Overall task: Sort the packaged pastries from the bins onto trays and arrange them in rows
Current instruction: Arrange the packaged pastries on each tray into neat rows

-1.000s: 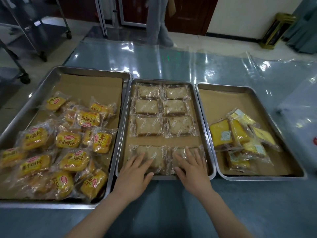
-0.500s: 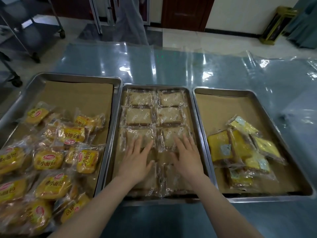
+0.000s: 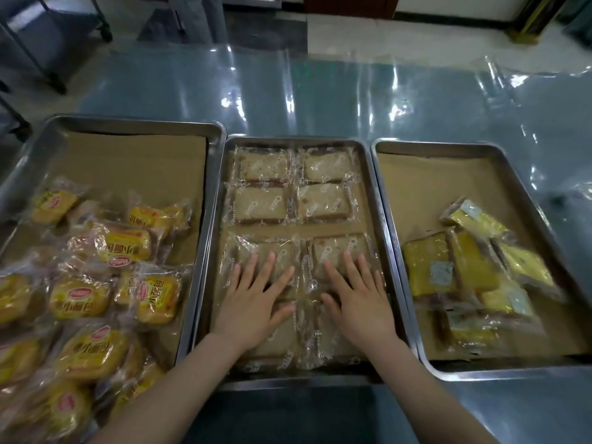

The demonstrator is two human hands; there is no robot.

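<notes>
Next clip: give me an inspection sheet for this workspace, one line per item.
Surface: blue table under glossy clear film.
Job's things: paper-lined left tray holds a loose heap of yellow bun packs; middle tray has brown cake packs in two columns; right tray has a small pile of yellow cake slices.
Clutter: nothing seen.
Grips: left hand and right hand lie flat, fingers straight, on the middle tray's near packs.
Cables: nothing seen.
Surroundings: wheeled metal cart, far left.

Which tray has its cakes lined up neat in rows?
The middle tray: its brown cakes lie side by side in rows. The left tray and right tray hold jumbled heaps.
</notes>
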